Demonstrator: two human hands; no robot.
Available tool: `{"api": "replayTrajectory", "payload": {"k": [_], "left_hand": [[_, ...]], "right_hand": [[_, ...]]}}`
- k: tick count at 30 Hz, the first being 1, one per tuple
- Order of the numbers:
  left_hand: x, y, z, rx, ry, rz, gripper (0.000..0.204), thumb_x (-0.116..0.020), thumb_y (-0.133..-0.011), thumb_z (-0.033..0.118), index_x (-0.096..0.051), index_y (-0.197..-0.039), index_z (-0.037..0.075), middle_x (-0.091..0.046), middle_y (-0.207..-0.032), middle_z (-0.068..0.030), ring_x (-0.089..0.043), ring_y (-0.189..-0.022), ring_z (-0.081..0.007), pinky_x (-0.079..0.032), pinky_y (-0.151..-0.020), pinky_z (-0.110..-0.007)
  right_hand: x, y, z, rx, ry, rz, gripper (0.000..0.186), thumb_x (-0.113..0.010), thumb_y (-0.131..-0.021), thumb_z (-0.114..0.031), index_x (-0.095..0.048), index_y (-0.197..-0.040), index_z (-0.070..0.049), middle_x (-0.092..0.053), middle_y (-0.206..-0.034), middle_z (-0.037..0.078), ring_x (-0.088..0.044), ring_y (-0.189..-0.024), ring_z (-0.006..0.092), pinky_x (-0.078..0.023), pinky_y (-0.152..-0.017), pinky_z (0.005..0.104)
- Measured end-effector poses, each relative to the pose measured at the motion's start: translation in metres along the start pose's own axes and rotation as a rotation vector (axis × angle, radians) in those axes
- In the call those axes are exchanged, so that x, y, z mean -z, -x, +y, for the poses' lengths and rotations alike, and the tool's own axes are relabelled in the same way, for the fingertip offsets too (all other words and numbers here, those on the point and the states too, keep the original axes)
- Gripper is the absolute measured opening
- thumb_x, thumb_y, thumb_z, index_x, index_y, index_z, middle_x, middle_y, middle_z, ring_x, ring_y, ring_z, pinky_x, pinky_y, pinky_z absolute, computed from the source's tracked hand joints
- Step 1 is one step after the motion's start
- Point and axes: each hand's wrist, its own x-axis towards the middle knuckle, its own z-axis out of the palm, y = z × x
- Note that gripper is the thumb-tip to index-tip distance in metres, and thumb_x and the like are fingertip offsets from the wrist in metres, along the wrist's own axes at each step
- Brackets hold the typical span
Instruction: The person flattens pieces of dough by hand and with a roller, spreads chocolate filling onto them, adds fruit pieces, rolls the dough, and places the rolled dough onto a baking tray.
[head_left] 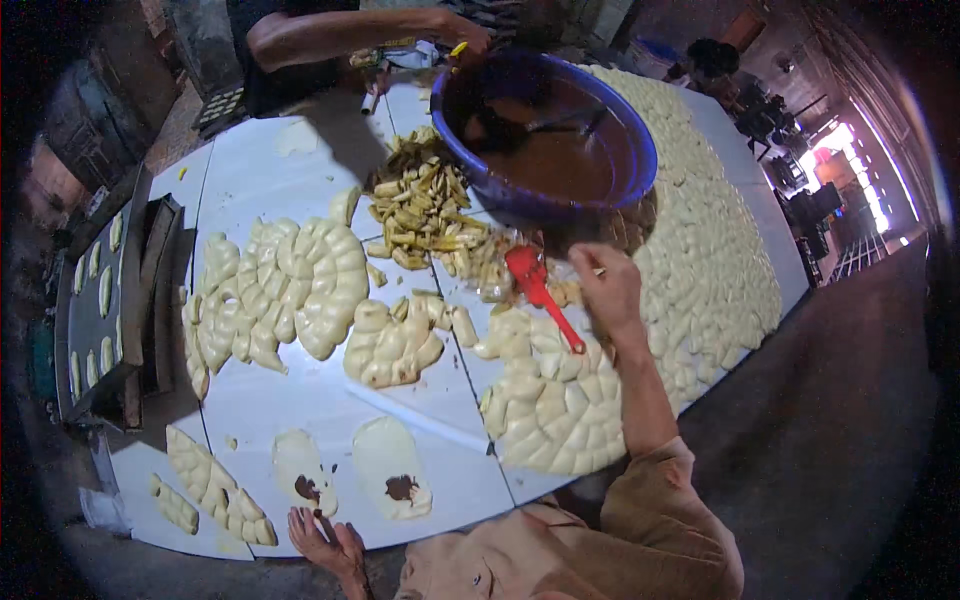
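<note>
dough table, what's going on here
One person's left hand is open by two dough sheets dabbed with brown paste. The right hand is near the red spatula; whether it holds anything is unclear. More dough lies across the table, and opposite, another person's hand is at the blue tub.

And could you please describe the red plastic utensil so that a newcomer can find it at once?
Start from the big blue tub on the white table. Just below it in the picture, left of the right hand, lies the red plastic serving spoon, handle slanting down rightward. Its red colour sets it apart from the pale dough pieces and yellowish cut strips nearby.
</note>
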Motion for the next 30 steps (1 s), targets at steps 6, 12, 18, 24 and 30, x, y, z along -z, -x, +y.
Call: {"api": "replayTrajectory", "payload": {"k": [6, 12, 18, 24, 30], "left_hand": [[-0.005, 0.002, 0.017, 0.227, -0.018, 0.056, 0.06, -0.048, -0.102, 0.03, -0.035, -0.149, -0.006, -0.036, -0.153, -0.0276, -0.032, -0.144, -0.0427, -0.029, -0.116, -0.055], [-0.007, 0.008, 0.01, 0.202, -0.143, 0.105, 0.052, -0.051, -0.101, 0.021, -0.041, -0.146, -0.003, -0.031, -0.155, -0.0278, -0.032, -0.144, -0.0437, -0.034, -0.113, -0.055], [0.004, -0.062, 0.093, 0.348, -0.006, 0.092, 0.06, -0.06, -0.095, 0.028, -0.045, -0.143, -0.004, -0.034, -0.152, -0.0293, -0.034, -0.141, -0.0448, -0.037, -0.111, -0.055], [-0.005, -0.187, 0.141, -0.121, 0.083, -0.001, 0.039, -0.068, -0.087, 0.002, -0.062, -0.125, 0.004, -0.052, -0.141, -0.0228, -0.05, -0.132, -0.0414, -0.045, -0.104, -0.05], [-0.072, -0.33, 0.252, -0.252, 0.566, -0.088, 0.042, -0.073, -0.088, 0.01, -0.062, -0.128, 0.003, -0.066, -0.122, -0.0193, -0.064, -0.111, -0.029, -0.052, -0.091, -0.039]], "right_hand": [[0.014, -0.172, 0.044, 0.236, 0.33, 0.087, 0.028, -0.066, -0.091, -0.029, -0.073, -0.108, -0.007, -0.072, -0.099, 0.018, -0.07, -0.095, 0.0356, -0.054, -0.084, 0.0467], [-0.035, -0.301, 0.108, 0.307, 0.745, -0.248, 0.053, -0.061, -0.09, -0.018, -0.052, -0.142, -0.018, -0.048, -0.148, 0.014, -0.045, -0.135, 0.0357, -0.041, -0.109, 0.0504], [-0.061, -0.341, 0.138, 0.382, 1.163, -0.312, 0.039, -0.042, -0.102, -0.022, -0.062, -0.135, -0.022, -0.038, -0.159, 0.01, -0.023, -0.151, 0.0278, -0.021, -0.12, 0.0577], [0.008, -0.341, 0.101, 0.388, 0.842, -0.564, 0.031, -0.064, -0.091, -0.033, -0.072, -0.11, -0.01, -0.07, -0.112, 0.011, -0.062, -0.113, 0.0331, -0.044, -0.101, 0.0503], [0.057, -0.306, 0.082, 0.267, 0.05, -0.523, 0.034, -0.079, -0.08, -0.036, -0.074, -0.093, -0.004, -0.074, -0.087, 0.011, -0.07, -0.083, 0.0198, -0.052, -0.078, 0.0361]]}}
